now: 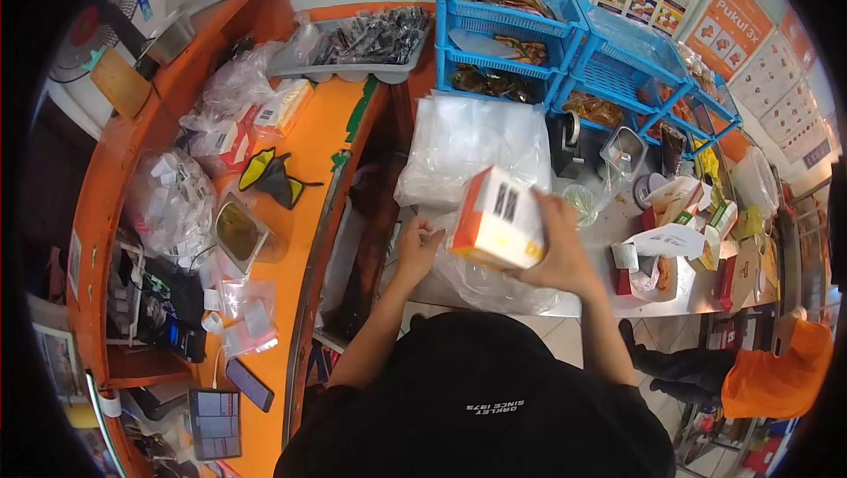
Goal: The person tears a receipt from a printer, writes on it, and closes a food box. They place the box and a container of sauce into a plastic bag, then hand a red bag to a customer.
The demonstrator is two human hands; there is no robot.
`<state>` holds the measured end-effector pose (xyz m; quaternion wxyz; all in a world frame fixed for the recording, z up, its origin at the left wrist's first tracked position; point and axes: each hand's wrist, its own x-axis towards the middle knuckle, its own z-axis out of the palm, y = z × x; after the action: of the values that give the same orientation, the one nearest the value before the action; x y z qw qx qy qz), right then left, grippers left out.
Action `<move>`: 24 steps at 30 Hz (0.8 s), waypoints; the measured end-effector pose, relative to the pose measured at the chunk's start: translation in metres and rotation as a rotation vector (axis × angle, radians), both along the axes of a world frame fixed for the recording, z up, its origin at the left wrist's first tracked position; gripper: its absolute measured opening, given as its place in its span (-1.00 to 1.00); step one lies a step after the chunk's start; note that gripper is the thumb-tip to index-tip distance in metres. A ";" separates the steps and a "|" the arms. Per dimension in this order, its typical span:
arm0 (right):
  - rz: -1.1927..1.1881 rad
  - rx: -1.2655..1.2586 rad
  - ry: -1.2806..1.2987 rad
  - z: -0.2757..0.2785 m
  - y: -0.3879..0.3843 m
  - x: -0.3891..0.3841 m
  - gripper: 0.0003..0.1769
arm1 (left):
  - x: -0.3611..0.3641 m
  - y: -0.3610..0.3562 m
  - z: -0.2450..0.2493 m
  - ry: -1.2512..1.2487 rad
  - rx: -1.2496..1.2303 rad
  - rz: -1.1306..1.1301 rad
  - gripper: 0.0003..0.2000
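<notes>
My right hand (565,253) is wrapped around a white, orange and yellow cardboard food box (503,220), which it holds tilted over the metal counter. A dark printed block shows on the box's white face. Just left of the box, my left hand (418,250) is closed with its fingertips pinched on the edge of a clear plastic bag (485,288). The bag spreads beneath the box and hangs toward the counter's front edge. Right behind lies a stack of clear plastic bags (476,147).
Blue stacked baskets (503,37) with packets stand at the back. A tape dispenser (567,147) is right of the bags; opened food boxes (666,244) lie farther right. On the left orange counter (309,205) are a metal container (240,233) and a phone (250,384). A person in orange (776,372) is at right.
</notes>
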<state>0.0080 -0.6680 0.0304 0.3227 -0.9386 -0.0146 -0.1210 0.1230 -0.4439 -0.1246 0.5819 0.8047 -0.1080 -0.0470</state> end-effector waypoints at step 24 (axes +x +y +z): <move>-0.621 -0.033 -0.208 -0.133 -0.014 -0.025 -0.40 | 0.003 -0.016 0.022 -0.184 0.208 -0.178 -0.31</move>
<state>-0.0170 -0.6819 -0.1031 0.2519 -0.8860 0.2373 -0.3087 0.1259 -0.4600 -0.1024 0.4766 0.8489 -0.2260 -0.0353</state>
